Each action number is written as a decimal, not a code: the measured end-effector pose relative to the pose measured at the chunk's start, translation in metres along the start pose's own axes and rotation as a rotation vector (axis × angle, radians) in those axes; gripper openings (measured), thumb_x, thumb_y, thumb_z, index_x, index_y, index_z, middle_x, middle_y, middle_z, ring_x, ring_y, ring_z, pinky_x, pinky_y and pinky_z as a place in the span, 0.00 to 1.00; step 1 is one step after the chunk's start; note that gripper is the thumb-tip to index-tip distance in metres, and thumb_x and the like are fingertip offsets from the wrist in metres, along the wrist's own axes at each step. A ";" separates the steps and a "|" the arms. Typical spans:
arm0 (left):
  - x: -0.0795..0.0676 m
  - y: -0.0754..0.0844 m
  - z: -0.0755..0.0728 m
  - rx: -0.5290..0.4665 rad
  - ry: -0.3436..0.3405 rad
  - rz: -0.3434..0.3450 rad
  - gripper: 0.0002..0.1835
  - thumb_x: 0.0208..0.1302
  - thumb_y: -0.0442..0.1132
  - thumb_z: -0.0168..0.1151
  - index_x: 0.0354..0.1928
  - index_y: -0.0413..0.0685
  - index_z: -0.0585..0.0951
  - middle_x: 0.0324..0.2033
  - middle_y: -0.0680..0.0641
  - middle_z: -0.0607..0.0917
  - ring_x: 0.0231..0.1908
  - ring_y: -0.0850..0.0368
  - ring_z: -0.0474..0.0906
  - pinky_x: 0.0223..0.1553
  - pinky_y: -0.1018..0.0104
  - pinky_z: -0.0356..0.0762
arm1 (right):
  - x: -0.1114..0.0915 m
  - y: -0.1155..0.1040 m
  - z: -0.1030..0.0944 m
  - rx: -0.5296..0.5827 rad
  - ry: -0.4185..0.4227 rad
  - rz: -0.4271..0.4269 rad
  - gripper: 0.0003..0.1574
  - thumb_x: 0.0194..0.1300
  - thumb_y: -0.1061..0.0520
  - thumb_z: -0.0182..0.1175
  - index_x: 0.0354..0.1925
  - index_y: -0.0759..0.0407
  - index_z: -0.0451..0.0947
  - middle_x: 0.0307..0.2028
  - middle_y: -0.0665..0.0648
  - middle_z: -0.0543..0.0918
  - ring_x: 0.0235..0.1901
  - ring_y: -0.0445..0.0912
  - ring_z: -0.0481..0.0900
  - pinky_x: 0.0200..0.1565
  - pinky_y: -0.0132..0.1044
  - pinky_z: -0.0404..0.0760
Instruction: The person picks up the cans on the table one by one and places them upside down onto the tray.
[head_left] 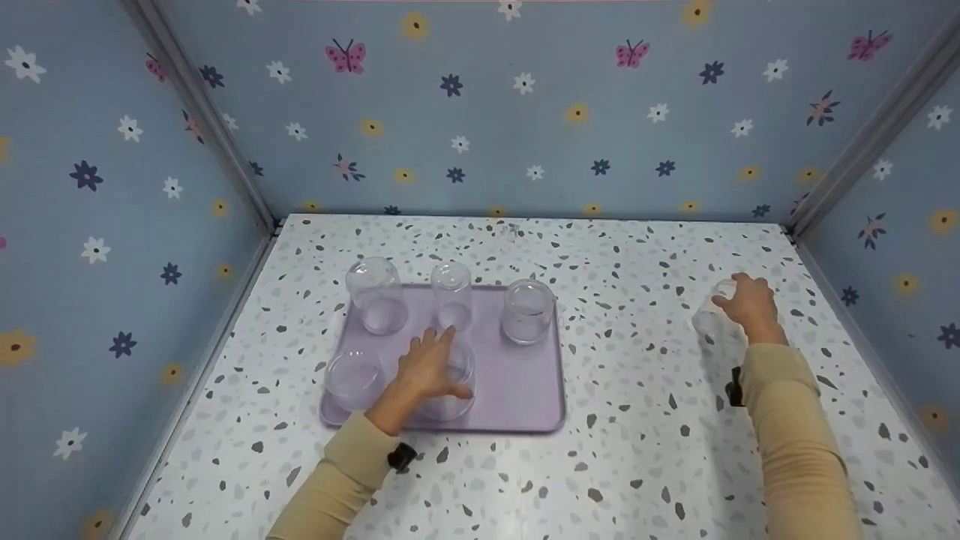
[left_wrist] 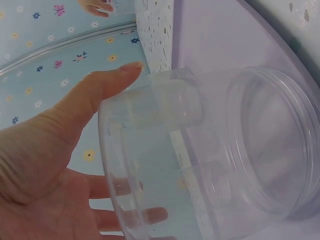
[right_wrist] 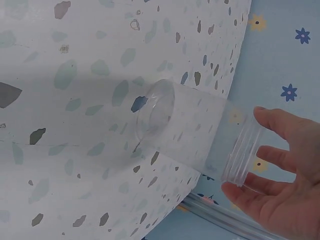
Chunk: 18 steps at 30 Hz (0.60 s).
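A lilac tray [head_left: 517, 390] holds several clear jars. My left hand [head_left: 427, 367] is spread around the upper part of a wide clear jar [left_wrist: 210, 145] standing at the tray's front middle. In the left wrist view, its thumb lies along the jar's side and its straight fingers show through the clear wall. Off to the right, my right hand [head_left: 752, 304] holds a slimmer clear jar [right_wrist: 195, 130] by its threaded neck, between thumb and fingertips. That jar leans slightly; its base is at or just above the speckled tabletop, and I cannot tell which.
Along the tray's back row are a rounded jar [head_left: 379, 296], a narrow jar [head_left: 452, 289] and a short jar [head_left: 529, 311]. Another jar [head_left: 354, 379] sits at the front left. Flower-patterned panels [head_left: 525, 112] enclose the white speckled table [head_left: 630, 360] at the back and sides.
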<state>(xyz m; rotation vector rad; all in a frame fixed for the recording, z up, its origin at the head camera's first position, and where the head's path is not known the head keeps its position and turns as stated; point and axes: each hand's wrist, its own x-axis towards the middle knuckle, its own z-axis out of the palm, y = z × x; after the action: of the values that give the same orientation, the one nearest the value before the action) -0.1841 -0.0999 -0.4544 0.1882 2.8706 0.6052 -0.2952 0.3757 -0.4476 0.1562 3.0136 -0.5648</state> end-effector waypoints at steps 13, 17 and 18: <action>-0.002 0.001 -0.005 -0.005 -0.032 0.010 0.63 0.24 0.60 0.74 0.66 0.45 0.54 0.59 0.32 0.60 0.56 0.34 0.57 0.48 0.39 0.61 | -0.006 -0.005 -0.002 0.042 0.092 -0.039 0.36 0.60 0.57 0.54 0.59 0.76 0.55 0.51 0.82 0.57 0.49 0.72 0.58 0.48 0.62 0.62; -0.003 0.003 -0.006 0.010 -0.030 0.026 0.64 0.24 0.59 0.74 0.66 0.44 0.54 0.59 0.32 0.59 0.58 0.32 0.53 0.49 0.38 0.60 | -0.010 -0.008 -0.001 0.060 0.142 -0.072 0.36 0.59 0.56 0.55 0.58 0.76 0.56 0.50 0.81 0.58 0.49 0.71 0.60 0.48 0.62 0.62; -0.003 0.003 -0.007 0.011 -0.028 0.033 0.64 0.24 0.59 0.74 0.66 0.43 0.54 0.59 0.31 0.59 0.58 0.32 0.53 0.49 0.37 0.60 | -0.011 -0.009 0.000 0.067 0.152 -0.077 0.36 0.59 0.56 0.55 0.58 0.75 0.56 0.50 0.81 0.59 0.49 0.71 0.60 0.48 0.62 0.62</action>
<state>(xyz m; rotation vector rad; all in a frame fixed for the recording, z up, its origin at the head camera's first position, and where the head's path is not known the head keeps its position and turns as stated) -0.1827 -0.1004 -0.4466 0.2445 2.8499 0.5876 -0.2858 0.3667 -0.4431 0.0916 3.1605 -0.6915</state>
